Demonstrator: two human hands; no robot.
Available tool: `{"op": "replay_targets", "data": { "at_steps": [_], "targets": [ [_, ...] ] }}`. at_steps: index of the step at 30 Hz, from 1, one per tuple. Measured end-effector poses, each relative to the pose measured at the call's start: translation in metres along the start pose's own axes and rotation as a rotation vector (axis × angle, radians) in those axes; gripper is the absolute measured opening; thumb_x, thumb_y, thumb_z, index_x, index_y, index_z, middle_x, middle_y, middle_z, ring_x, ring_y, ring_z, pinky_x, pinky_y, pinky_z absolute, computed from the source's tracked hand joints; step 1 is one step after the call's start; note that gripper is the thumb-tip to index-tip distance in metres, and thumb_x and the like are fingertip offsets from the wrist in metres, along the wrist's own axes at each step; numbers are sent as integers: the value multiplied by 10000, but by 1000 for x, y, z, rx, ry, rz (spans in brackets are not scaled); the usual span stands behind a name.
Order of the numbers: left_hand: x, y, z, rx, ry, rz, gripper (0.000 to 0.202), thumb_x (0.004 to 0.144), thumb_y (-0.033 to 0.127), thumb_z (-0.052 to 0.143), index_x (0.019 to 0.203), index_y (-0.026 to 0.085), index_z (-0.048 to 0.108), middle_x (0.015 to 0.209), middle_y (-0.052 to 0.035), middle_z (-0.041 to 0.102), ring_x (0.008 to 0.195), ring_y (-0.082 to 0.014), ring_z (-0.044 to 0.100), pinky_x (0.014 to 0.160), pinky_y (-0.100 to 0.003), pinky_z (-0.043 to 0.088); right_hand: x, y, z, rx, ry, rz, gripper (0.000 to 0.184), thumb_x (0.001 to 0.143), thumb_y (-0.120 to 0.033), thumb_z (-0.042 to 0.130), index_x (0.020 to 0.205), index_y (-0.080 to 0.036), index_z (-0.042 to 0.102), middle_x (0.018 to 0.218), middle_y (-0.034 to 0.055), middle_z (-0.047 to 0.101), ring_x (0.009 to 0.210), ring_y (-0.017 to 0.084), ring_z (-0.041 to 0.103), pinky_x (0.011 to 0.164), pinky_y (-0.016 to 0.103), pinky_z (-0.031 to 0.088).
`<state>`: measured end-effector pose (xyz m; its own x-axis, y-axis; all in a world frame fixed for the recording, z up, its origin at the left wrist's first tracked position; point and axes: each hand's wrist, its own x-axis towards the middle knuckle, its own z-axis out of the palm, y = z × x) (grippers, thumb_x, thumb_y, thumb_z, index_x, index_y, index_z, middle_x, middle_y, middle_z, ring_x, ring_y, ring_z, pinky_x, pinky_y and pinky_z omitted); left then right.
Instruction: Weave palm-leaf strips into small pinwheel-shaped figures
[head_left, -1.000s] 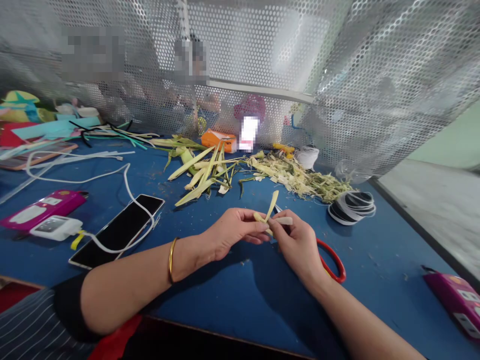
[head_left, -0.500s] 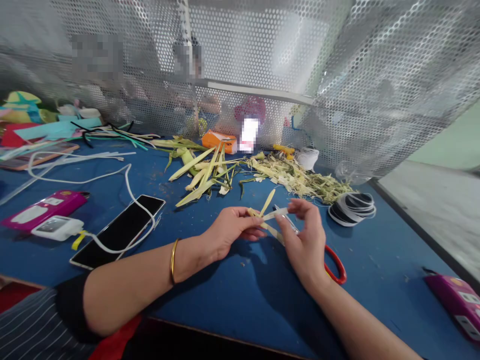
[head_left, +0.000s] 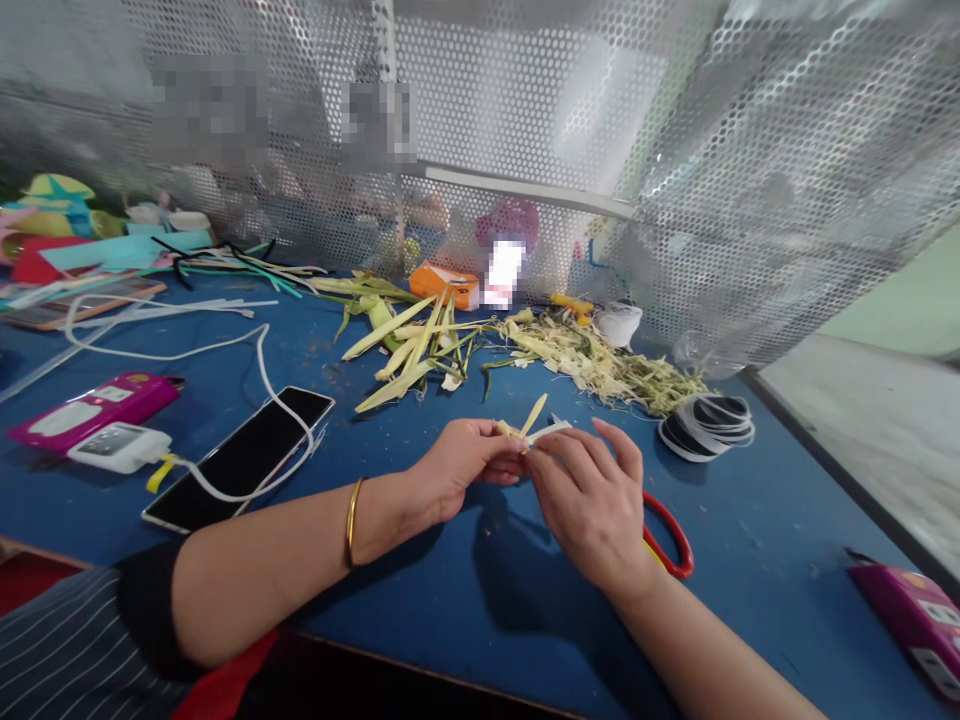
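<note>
Over the middle of the blue table, my left hand pinches pale yellow-green strips of corn husk between thumb and fingers. One narrow husk strip sticks up from the pinch, and a whiter strip slants off to the right. My right hand has come against the left fingertips, its index finger and thumb closed on the strips at the crossing. Its little finger is raised; the thumb is mostly hidden. Beneath the right hand lies a pair of scissors, with the red handle showing.
Husk leaves and shredded husk lie at the back, beside an orange packet. A roll of black and white cord sits right. Left are a phone, a white cable and a purple device. Perforated mesh stands behind.
My right hand has moved left and turned palm down, from the whiter strip's far end to the crossing at my left fingertips. My left hand keeps its pinch.
</note>
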<state>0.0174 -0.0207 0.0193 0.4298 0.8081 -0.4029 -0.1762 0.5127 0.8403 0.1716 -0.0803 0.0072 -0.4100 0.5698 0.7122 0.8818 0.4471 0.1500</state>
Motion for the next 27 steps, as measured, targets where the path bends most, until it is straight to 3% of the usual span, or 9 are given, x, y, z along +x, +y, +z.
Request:
{"op": "replay_targets", "data": {
  "at_steps": [7,12,14,18,20,22,27],
  "targets": [
    [0,-3,1,-33,-1,56,137,624,171,766,676,105,658,644,-5,632,562,-72,571,575,-192,462,2,-7,3,60,0,-198,214,926,-95,482,997,-157,673,1014,75,735,997,205,625,1026,404,360],
    [0,5,1,21,61,72,86,706,164,733,683,107,673,658,-35,662,580,-103,616,594,-221,488,4,13,-4,230,88,139,226,933,-95,484,1052,-193,650,930,62,711,870,185,635,890,375,442],
    [0,8,0,40,80,76,91,731,165,720,679,108,672,664,-48,671,593,-114,632,602,-229,495,6,25,-6,227,68,193,243,936,-79,467,1062,-186,644,879,55,706,820,181,632,840,355,449],
    [1,9,-2,34,90,91,57,737,157,708,711,111,688,634,-42,663,578,-106,619,596,-224,490,9,32,-6,215,-72,-49,245,951,-121,477,1140,-159,629,901,61,715,804,181,633,827,346,439],
    [2,8,-3,43,76,84,47,724,152,709,704,112,690,630,-33,657,558,-95,599,585,-222,483,10,28,-6,222,-88,-182,262,963,-112,443,1134,-155,636,886,55,716,790,166,629,857,344,433],
    [2,7,-4,74,51,74,56,706,158,716,682,116,689,628,-23,650,542,-89,582,568,-221,474,10,23,-7,236,-57,-214,257,971,-111,428,1065,-173,659,839,36,714,753,147,622,888,342,428],
    [-1,6,-3,240,-39,69,48,665,166,731,699,132,726,614,-23,664,556,-106,598,569,-225,460,9,19,-6,312,8,-12,235,959,-113,443,954,-227,648,942,33,724,852,150,655,938,354,425]
  ]
}}
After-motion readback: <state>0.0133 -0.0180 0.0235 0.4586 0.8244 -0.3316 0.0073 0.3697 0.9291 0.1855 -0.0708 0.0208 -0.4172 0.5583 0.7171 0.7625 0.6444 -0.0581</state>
